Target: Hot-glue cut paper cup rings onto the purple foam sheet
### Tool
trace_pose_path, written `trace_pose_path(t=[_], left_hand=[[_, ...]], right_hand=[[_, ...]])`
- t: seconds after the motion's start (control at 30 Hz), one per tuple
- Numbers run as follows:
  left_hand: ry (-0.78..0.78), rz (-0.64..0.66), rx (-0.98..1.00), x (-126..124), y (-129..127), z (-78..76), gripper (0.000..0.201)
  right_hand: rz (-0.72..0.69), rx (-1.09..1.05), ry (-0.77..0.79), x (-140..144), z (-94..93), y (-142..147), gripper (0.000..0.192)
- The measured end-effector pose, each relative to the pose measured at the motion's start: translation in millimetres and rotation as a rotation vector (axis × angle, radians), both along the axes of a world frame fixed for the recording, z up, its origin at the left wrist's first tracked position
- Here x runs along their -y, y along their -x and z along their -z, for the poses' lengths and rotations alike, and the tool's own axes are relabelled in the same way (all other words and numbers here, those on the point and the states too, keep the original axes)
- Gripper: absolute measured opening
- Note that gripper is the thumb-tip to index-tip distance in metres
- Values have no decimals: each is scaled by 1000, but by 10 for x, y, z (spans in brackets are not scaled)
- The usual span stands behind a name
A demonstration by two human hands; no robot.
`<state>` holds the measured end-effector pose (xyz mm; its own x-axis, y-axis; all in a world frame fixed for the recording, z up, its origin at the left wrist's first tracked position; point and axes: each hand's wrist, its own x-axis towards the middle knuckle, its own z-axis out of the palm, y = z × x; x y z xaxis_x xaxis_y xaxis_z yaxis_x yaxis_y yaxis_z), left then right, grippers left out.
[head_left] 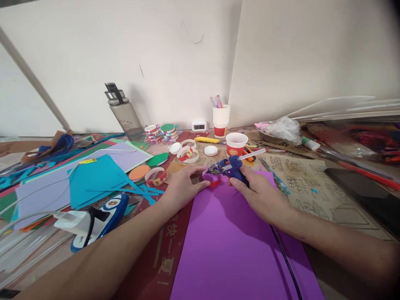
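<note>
My right hand (261,196) grips a blue hot glue gun (229,166) with a white glue stick poking out of its back; the nozzle points left at a small red-and-white paper ring (211,179). My left hand (183,186) rests on the table with its fingertips steadying that ring. The ring sits at the far edge of a large purple sheet (231,246) that lies in front of me. The gun's black cord (283,254) trails back over the purple sheet towards me.
Teal and lilac paper sheets (93,175) and a power adapter (78,223) lie at left. Cut cup rings (187,152), a red paper cup (236,143), stacked cups with pens (221,118), a water bottle (125,112) and a small clock (199,125) stand beyond. Newspaper (312,183) covers the right.
</note>
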<state>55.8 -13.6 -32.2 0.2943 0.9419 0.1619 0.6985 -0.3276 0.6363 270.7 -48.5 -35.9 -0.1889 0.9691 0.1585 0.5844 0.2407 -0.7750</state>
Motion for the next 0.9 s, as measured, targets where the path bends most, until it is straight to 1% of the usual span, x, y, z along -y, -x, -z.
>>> trace_pose_path(t=[0.3,0.53,0.8,0.9], left_hand=[[13,-11,27,-19,9,41,38],[27,-19,25,-29,2,30,36],[5,-20,23,-23,10,23,34],[12,-34,13,-23,7,14,35]], right_hand=[[0,37,4,-26,19,25,28],[-26,29,-10,-34,11,46,31],[-33,63,56,-26,-43,21,26],[-25,71,47,-32,-30,33,27]])
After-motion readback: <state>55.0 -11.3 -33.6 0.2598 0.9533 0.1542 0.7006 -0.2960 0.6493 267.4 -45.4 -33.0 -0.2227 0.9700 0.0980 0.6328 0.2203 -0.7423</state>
